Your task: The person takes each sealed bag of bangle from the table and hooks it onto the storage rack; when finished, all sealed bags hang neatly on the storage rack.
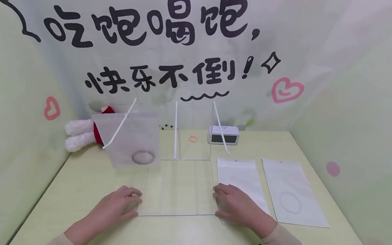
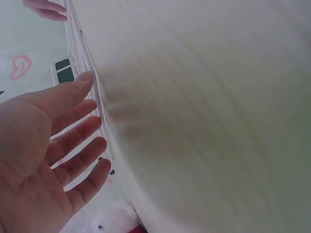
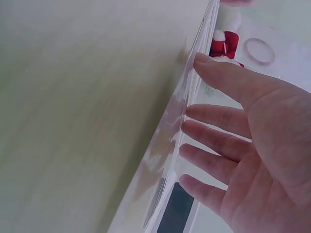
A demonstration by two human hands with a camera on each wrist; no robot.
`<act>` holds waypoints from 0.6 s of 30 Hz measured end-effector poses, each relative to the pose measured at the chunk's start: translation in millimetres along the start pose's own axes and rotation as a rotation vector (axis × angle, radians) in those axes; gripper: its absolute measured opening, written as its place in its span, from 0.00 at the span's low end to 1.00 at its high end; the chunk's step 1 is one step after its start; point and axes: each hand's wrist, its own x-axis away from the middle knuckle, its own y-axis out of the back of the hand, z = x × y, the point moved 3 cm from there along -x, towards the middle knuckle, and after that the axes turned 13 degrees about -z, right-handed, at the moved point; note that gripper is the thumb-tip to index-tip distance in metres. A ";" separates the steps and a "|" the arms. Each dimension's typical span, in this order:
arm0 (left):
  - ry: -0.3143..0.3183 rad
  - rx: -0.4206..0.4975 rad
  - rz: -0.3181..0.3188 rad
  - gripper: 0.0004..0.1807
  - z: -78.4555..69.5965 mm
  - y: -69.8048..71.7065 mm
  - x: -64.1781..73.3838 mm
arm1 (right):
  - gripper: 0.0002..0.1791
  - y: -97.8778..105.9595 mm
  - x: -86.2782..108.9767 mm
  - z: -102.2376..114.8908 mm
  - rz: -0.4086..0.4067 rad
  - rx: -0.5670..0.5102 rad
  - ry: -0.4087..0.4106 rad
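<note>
A white wire rack (image 1: 195, 187) lies with its grid base flat on the table and uprights with prongs at the back. From its left prong hangs a translucent white bag (image 1: 127, 133) with a ring shape showing through. My left hand (image 1: 116, 204) rests at the left edge of the base, fingers relaxed and spread along the wire. At the right edge my right hand (image 1: 239, 207) mirrors it, its fingertips at the wire and its wrist partly over a flat white bag (image 1: 238, 171). Neither hand grips anything around it.
Another white bag (image 1: 308, 202) with a ring shape lies farther right. A white digital clock (image 1: 224, 135) and a peach-coloured ring (image 1: 193, 139) are at the back. A plush toy (image 1: 79, 133) lies behind the hanging bag. Fabric walls (image 1: 354, 110) enclose the table.
</note>
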 end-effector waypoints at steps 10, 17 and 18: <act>0.007 -0.011 -0.004 0.16 -5.1 1.4 -0.2 | 0.21 16.6 4.2 -33.1 -0.030 -0.043 -0.106; -0.012 -0.031 0.001 0.14 -4.5 2.6 -1.2 | 0.20 25.2 4.5 -74.9 -0.085 -0.007 -0.202; -0.014 -0.031 0.002 0.14 -4.2 2.7 -1.4 | 0.19 25.7 4.2 -80.9 -0.092 -0.003 -0.210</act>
